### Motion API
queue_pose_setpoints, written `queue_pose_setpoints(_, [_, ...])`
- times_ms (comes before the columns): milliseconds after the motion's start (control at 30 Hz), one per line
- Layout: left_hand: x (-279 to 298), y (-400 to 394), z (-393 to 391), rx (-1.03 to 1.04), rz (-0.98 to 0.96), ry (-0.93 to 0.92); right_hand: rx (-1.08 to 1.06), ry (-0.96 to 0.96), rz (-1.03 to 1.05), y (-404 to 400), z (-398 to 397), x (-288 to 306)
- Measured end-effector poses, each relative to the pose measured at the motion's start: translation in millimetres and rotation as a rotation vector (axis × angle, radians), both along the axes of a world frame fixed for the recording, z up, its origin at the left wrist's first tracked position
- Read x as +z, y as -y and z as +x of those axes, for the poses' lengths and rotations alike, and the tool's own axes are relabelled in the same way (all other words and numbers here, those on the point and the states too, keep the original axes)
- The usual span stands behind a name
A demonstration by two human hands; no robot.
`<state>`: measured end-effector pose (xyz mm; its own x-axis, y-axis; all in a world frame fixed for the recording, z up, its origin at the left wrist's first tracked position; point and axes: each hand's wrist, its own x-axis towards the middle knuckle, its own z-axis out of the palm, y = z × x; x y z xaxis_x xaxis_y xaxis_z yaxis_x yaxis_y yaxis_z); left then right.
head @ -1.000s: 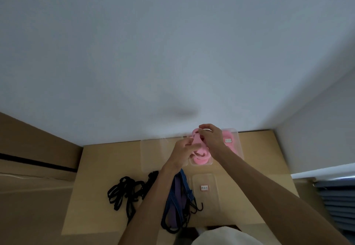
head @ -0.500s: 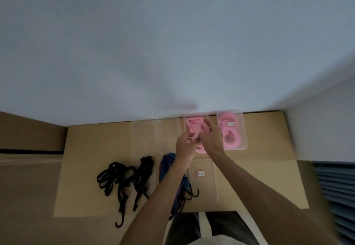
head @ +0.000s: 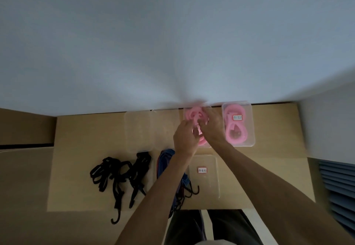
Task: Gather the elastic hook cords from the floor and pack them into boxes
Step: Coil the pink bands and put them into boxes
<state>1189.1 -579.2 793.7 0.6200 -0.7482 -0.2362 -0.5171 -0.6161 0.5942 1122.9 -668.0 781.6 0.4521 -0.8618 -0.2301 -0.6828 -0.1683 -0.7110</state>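
A coiled pink cord [head: 192,115] lies in an open clear box [head: 185,111] by the wall. My left hand [head: 185,139] and my right hand [head: 213,127] meet over it, fingers curled and pinching the pink cord down into the box. Right of it, a closed clear box [head: 250,121] holds another pink cord [head: 235,131]. Black hook cords [head: 119,175] lie on the cardboard at the left. A blue striped cord [head: 166,160] lies partly under my left forearm.
A loose clear lid [head: 204,183] with a small label lies near me. An empty clear box [head: 137,129] stands left of centre. A white wall rises just behind the boxes. Cardboard sheet [head: 80,129] covers the floor; a blue slatted thing [head: 338,191] is at right.
The view has tipped down and the boxes sit lower against the wall. Both hands have stayed on the pink cord, pushing it lower into the open box.
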Motion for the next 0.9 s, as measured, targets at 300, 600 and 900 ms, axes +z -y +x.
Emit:
queue_pose_setpoints(300, [-8, -11, 18, -0.241, -0.147, 0.147, 0.167, -0.087, -0.292, -4, -3, -3])
queue_pose_setpoints(600, [-22, -7, 16, -0.287, 0.034, 0.168, 0.391, -0.52, -0.302, -10, 3, -7])
queue_pose_setpoints(900, [-27, 0, 11, -0.354, 0.083, 0.173, 0.367, -0.367, -0.265, -15, -7, -10])
